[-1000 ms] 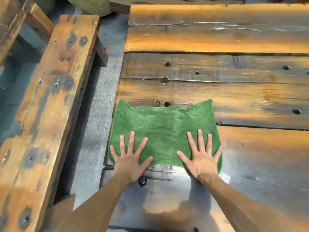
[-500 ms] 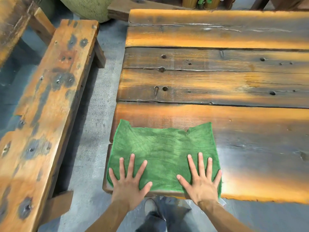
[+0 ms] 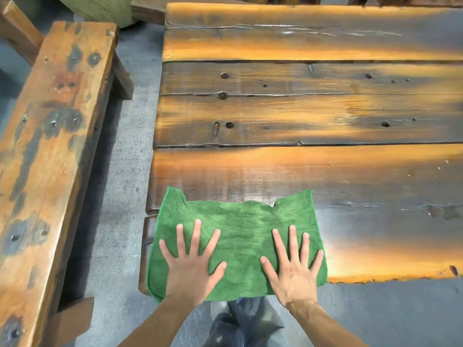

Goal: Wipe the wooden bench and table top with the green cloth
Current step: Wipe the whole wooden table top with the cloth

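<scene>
The green cloth (image 3: pixel 238 231) lies spread flat on the near left corner of the wooden table top (image 3: pixel 313 116), its near edge hanging just over the table's front edge. My left hand (image 3: pixel 191 265) presses flat on the cloth's left half with fingers spread. My right hand (image 3: pixel 292 267) presses flat on the right half, fingers also spread. The wooden bench (image 3: pixel 47 151) runs along the left side, apart from the table.
A strip of grey concrete floor (image 3: pixel 120 196) separates bench and table. A large pale green pot (image 3: pixel 100 8) stands at the top left. My legs in dark trousers (image 3: pixel 245 321) show below the table's front edge. The planks have bolt holes and cracks.
Both hands have pulled the cloth toward me across the planks, from the middle boards to the table's near edge. The front edge and my legs have come into view.
</scene>
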Demonstrator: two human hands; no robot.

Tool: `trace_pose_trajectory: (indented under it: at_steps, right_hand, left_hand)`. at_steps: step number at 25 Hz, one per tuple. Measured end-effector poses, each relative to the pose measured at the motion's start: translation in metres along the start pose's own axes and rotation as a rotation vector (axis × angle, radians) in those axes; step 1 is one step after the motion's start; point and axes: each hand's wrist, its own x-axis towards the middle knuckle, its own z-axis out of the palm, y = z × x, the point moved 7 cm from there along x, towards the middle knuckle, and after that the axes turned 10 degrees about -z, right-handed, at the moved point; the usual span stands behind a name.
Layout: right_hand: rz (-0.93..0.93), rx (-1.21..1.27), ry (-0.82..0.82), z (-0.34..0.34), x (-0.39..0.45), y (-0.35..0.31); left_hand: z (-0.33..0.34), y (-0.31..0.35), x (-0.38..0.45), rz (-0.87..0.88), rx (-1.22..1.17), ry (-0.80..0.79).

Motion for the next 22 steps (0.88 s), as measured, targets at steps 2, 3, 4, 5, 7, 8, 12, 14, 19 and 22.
trace_pose_trajectory:
  at_steps: [2,3,4,5,7,8,12,14,19,22]
  right_hand:
    - [0.029,-0.019,0.023,0.001,0.004,0.003]
    - [0.038,-0.017,0.025,0.001,0.008,0.005]
    - [0.043,-0.017,0.037,-0.002,0.016,0.008]
    - [0.050,-0.024,0.056,-0.006,0.024,0.012]
    - [0.059,-0.020,0.061,-0.012,0.041,0.020]
    - [0.060,-0.022,0.060,-0.015,0.047,0.022]
    - [0.117,-0.003,0.080,-0.025,0.077,0.040]
    - [0.133,-0.005,0.077,-0.033,0.095,0.047]
    - [0.130,-0.015,0.076,-0.052,0.151,0.071]
    - [0.125,-0.012,0.064,-0.066,0.203,0.089]
  left_hand:
    - [0.000,0.003,0.002,0.023,-0.001,0.021]
    - [0.000,0.004,0.003,0.041,0.005,0.038]
    - [-0.001,0.006,0.007,0.053,0.004,0.046]
    - [-0.004,0.008,0.012,0.054,0.002,0.052]
    - [-0.011,0.015,0.027,0.050,-0.004,0.066]
    - [-0.016,0.020,0.035,0.047,-0.014,0.071]
    - [-0.036,0.042,0.079,0.047,-0.005,0.087]
    - [-0.046,0.051,0.099,0.038,-0.004,0.096]
    - [-0.068,0.074,0.155,0.008,-0.017,0.137]
    - [-0.084,0.091,0.198,-0.017,-0.024,0.170]
